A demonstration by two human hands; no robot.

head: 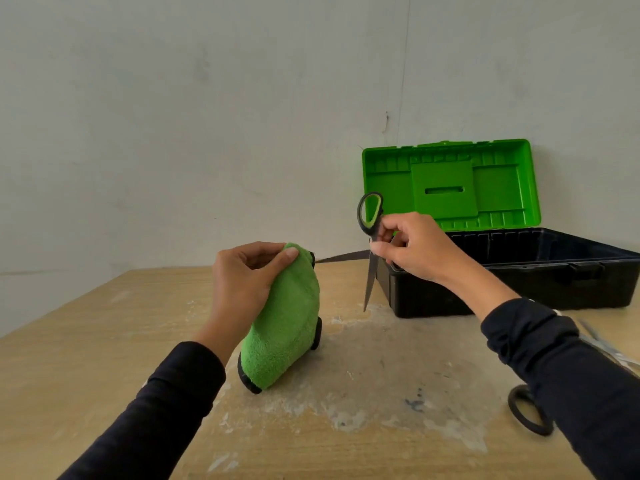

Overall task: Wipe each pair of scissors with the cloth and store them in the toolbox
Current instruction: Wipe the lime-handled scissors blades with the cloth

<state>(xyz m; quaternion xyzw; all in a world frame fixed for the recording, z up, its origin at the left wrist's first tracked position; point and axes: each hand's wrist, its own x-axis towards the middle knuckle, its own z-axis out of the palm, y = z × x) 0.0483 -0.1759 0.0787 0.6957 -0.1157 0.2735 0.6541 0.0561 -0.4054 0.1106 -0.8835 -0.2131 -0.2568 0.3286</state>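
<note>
My left hand (242, 282) grips a folded green cloth with black trim (285, 323), held above the table. One blade runs from the cloth toward my right hand. My right hand (412, 249) holds a pair of scissors with black and green handles (370, 216) by the handle end, blades spread; the other blade points down at the table beside the toolbox. The black toolbox (519, 292) stands at the right with its green lid (450, 185) raised. A second pair of scissors with black handles (530, 414) lies at the lower right, partly hidden by my right sleeve.
The wooden table (104, 341) has white dusty stains around its middle. A pale wall rises close behind the table and the toolbox. The table's left edge runs diagonally at the left.
</note>
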